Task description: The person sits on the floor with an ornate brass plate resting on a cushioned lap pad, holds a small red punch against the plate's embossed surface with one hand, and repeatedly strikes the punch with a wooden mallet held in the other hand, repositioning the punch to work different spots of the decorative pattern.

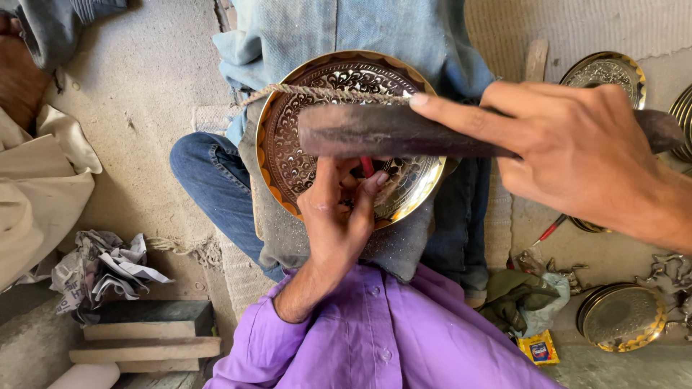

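Left hand [335, 216] clamped on red tool [367, 166] over plate [288, 144] | right hand [577, 155] gripping mallet [375, 131] across rim

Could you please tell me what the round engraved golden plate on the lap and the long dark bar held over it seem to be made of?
The round engraved golden plate looks like polished brass: yellow shine, bright reflections, dark recessed pattern. The long dark bar in the right hand seems wooden, perhaps a mallet: dull, worn, brown-black, without gleam; motion blur leaves this open. The left hand holds a thin red-tipped tool, material unclear.
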